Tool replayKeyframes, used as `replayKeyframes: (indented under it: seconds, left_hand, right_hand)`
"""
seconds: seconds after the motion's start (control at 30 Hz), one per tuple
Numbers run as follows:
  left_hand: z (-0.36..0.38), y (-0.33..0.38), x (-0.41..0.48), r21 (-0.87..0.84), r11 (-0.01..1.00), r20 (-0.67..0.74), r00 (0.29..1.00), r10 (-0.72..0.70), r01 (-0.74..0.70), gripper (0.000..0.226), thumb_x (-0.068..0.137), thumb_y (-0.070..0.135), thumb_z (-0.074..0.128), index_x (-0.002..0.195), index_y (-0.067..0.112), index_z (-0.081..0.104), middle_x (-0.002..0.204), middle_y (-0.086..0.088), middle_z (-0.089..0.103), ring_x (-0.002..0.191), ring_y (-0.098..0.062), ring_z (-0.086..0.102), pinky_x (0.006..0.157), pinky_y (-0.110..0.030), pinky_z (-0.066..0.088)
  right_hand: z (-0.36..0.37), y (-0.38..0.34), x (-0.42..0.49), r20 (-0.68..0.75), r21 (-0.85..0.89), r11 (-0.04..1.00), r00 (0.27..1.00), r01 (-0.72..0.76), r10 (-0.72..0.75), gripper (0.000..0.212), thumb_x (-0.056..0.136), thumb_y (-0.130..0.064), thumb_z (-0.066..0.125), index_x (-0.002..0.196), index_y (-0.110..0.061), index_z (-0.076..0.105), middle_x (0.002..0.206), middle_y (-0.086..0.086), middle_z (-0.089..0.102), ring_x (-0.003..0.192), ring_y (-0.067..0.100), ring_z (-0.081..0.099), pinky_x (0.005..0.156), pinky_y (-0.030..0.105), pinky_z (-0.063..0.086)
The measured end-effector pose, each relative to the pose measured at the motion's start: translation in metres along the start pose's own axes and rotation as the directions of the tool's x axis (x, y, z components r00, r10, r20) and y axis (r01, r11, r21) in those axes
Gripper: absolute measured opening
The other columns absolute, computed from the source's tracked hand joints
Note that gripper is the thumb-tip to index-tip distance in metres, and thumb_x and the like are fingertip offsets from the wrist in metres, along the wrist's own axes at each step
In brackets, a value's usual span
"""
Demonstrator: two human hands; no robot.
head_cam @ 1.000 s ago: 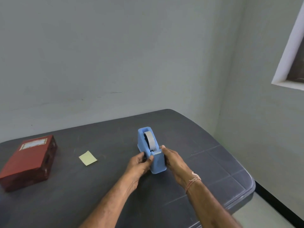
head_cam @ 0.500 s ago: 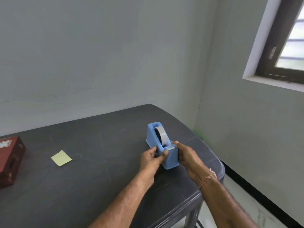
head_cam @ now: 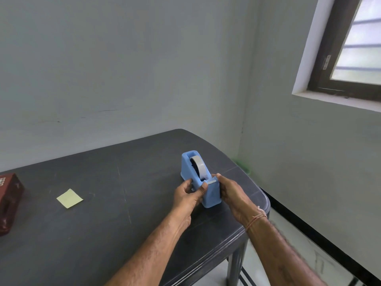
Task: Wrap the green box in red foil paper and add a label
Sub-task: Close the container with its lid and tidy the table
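Note:
A blue tape dispenser (head_cam: 212, 195) with a grey roll of tape (head_cam: 199, 167) stands on the dark table near its right end. My left hand (head_cam: 188, 196) grips its left side, thumb up at the cutter end. My right hand (head_cam: 231, 193) grips its right side, fingertips by the cutter. The box wrapped in red foil (head_cam: 9, 201) lies at the far left edge of the view, partly cut off, with a bit of a white label on top. A yellow sticky note (head_cam: 69, 198) lies flat on the table between the box and the dispenser.
The dark table (head_cam: 123, 223) has a rounded right corner (head_cam: 266, 203) close to my right hand, with a leg below. Grey walls stand behind and to the right. A dark-framed window (head_cam: 350, 48) is at the upper right.
The view has swung to the right, so the red box has slid to the left edge. The dispenser with both hands on it now stands nearer the table's right corner.

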State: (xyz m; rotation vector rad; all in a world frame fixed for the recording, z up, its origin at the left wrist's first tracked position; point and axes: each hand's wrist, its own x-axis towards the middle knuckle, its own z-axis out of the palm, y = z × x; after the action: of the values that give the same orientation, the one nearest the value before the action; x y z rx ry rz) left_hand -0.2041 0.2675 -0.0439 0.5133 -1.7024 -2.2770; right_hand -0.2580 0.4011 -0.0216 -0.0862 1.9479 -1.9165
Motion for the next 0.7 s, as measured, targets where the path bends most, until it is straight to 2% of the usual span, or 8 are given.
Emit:
replayKeyframes:
  seconds: [0.1, 0.27, 0.47, 0.6, 0.63, 0.7]
  left_hand:
    - [0.002, 0.0, -0.001, 0.012, 1.0, 0.0, 1.0, 0.001, -0.001, 0.029, 0.083, 0.02, 0.084, 0.108, 0.026, 0.071, 0.108, 0.004, 0.077, 0.107, -0.02, 0.072, 0.092, -0.04, 0.061]
    - [0.001, 0.004, -0.006, -0.006, 1.0, 0.016, 1.0, -0.014, 0.014, 0.029, 0.086, 0.02, 0.081, 0.111, 0.026, 0.068, 0.109, 0.004, 0.075, 0.102, -0.017, 0.073, 0.073, -0.027, 0.061]
    - [-0.003, 0.007, -0.006, 0.063, 0.997, 0.048, 0.998, -0.04, 0.037, 0.043, 0.085, 0.028, 0.082, 0.124, 0.018, 0.067, 0.119, -0.001, 0.073, 0.107, -0.018, 0.071, 0.075, -0.027, 0.06]
    - [-0.024, 0.015, -0.005, 0.212, 0.977, 0.065, 0.997, -0.047, 0.032, 0.032, 0.088, 0.032, 0.08, 0.115, 0.024, 0.064, 0.113, 0.005, 0.072, 0.104, -0.011, 0.067, 0.084, -0.034, 0.056]
    - [-0.036, 0.017, -0.002, 0.242, 0.97, 0.046, 0.999, -0.028, 0.016, 0.04, 0.087, 0.032, 0.081, 0.121, 0.02, 0.063, 0.117, 0.004, 0.071, 0.106, -0.011, 0.067, 0.084, -0.035, 0.057]
    - [-0.068, 0.024, 0.004, 0.288, 0.957, -0.039, 0.999, 0.033, -0.021, 0.057, 0.086, 0.032, 0.082, 0.134, 0.015, 0.058, 0.127, -0.004, 0.066, 0.11, -0.014, 0.066, 0.074, -0.029, 0.056]
  right_hand:
    - [-0.001, -0.001, -0.003, -0.012, 0.011, 1.0, 1.0, -0.002, 0.002, 0.032, 0.108, -0.035, 0.045, 0.106, -0.019, 0.073, 0.112, 0.009, 0.076, 0.114, 0.029, 0.068, 0.108, 0.045, 0.05]
    - [0.006, -0.001, -0.007, -0.051, 0.025, 1.0, 0.999, 0.006, -0.004, 0.033, 0.108, -0.035, 0.045, 0.096, -0.02, 0.072, 0.094, 0.003, 0.076, 0.096, 0.022, 0.068, 0.105, 0.045, 0.05]
    - [0.009, -0.001, -0.011, -0.079, 0.022, 1.0, 0.997, 0.013, -0.012, 0.034, 0.109, -0.036, 0.044, 0.093, -0.021, 0.07, 0.091, 0.003, 0.074, 0.091, 0.021, 0.067, 0.1, 0.044, 0.052]
    - [0.013, -0.004, -0.007, -0.16, -0.004, 0.999, 0.986, 0.034, -0.035, 0.031, 0.107, -0.033, 0.048, 0.105, -0.011, 0.071, 0.106, 0.012, 0.073, 0.09, 0.022, 0.064, 0.084, 0.04, 0.051]
    - [0.016, -0.004, -0.007, -0.215, -0.055, 0.996, 0.974, 0.065, -0.075, 0.03, 0.106, -0.034, 0.05, 0.107, -0.011, 0.07, 0.113, 0.013, 0.071, 0.094, 0.022, 0.063, 0.082, 0.038, 0.049]
    - [0.032, -0.009, -0.008, -0.325, -0.263, 0.951, 0.914, 0.161, -0.244, 0.028, 0.104, -0.036, 0.051, 0.116, -0.016, 0.067, 0.125, 0.008, 0.068, 0.109, 0.023, 0.061, 0.092, 0.039, 0.048]
